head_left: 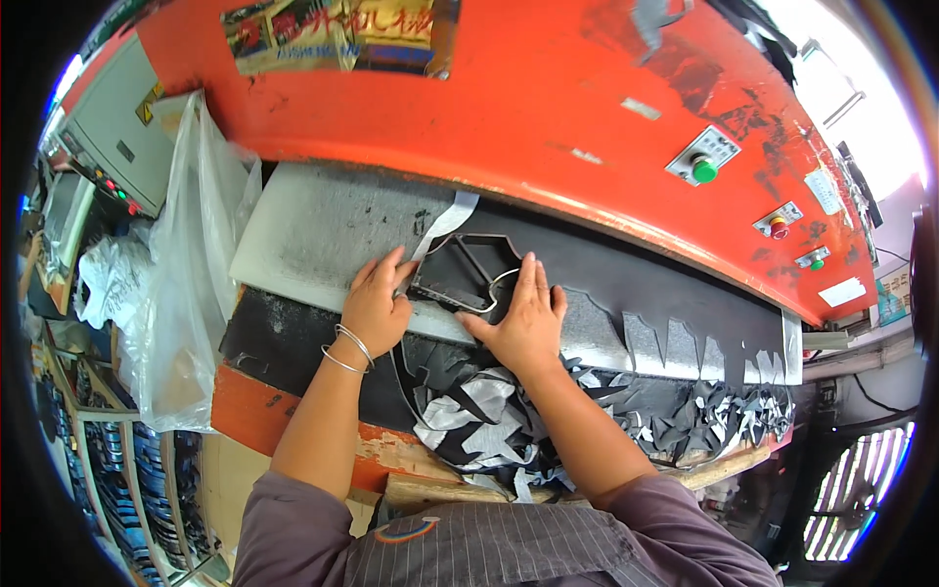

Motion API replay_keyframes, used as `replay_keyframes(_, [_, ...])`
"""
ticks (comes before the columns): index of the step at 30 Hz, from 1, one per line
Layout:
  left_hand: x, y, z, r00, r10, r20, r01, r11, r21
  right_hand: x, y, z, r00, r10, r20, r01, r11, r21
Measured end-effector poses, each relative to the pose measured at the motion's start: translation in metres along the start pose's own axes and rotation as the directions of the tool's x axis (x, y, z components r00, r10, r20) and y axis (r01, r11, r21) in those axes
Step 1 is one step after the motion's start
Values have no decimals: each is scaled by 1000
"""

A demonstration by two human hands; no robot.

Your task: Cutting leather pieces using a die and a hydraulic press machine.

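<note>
My grip: left hand [377,303] and right hand [525,328], unclenched, touch die [473,261] from both sides. Right of grip, sheet's [611,262] near edge looks cut; beyond, stock remains.

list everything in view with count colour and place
metal frame: 1, dark, between hands
sheet: 1, black, right of frame
board: 1, pale grey, under sheet
scraps: many, black and grey, near edge
machine: 1, orange-red, top
buttons: 3, two green, one red, machine's right
cabinet: 1, grey, upper left
large plastic bag: 1, clear, left
rack: 1, pale, lower left
bangle loops: 2, silver, left wrist
apron: 1, dark striped, bottom centre
left hand: 1, bare, frame's left
right hand: 1, bare, frame's right
</note>
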State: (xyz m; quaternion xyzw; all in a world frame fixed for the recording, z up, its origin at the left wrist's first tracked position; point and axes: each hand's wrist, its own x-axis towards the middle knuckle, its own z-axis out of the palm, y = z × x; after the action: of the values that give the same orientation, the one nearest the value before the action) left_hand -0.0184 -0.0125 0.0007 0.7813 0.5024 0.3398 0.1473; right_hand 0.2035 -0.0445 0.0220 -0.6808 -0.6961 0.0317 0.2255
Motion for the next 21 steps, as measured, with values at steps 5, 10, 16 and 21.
replay_keyframes(5, [0,-16,-3,967,-201,-155,119,898,-423,-4,23,-16,988,-153,-30,156,964,218])
replay_keyframes(10, [-6,52,16,934,-179,-310,56,929,-366,-50,145,-86,920,-31,-390,205,887,414])
replay_keyframes(16, [53,208,76,936,352,10,-307,829,-467,-7,299,-243,354,221,-909,83,960,266])
replay_keyframes(21, [94,299,41,872,449,-194,-487,831,-267,6,394,-318,112,342,-933,-318,902,292])
